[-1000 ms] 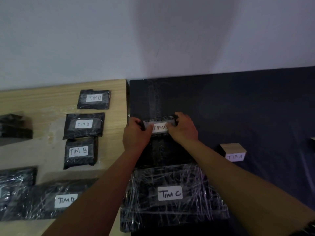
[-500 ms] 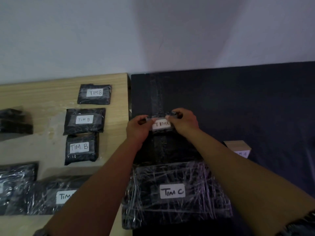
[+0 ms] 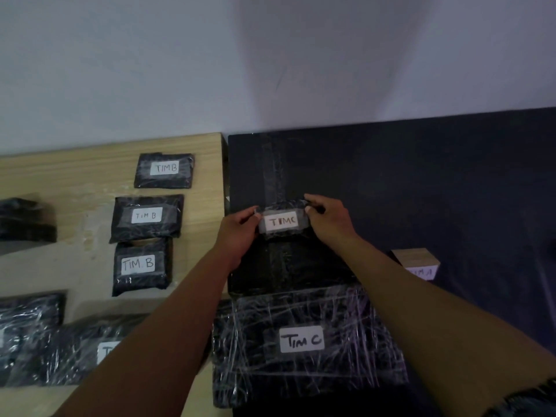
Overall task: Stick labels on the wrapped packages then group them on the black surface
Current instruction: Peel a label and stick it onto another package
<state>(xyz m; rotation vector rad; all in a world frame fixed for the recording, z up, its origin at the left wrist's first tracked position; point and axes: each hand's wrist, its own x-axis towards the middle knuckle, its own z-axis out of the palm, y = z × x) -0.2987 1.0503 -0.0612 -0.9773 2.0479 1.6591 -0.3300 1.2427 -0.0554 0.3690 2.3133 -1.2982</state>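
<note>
Both hands work at a small wrapped package (image 3: 282, 228) that lies on the black surface (image 3: 421, 182), near its left edge. The left hand (image 3: 237, 233) pinches the left end of the white label (image 3: 281, 221) marked "TIM C"; the right hand (image 3: 328, 219) has its grip closed on the right end. A larger package (image 3: 304, 341) with the same label lies nearer. Three "TIM B" packages (image 3: 147, 218) rest on the wooden tabletop (image 3: 60, 176).

hands (image 3: 282, 225) on "TIM C" label (image 3: 282, 222)
</note>
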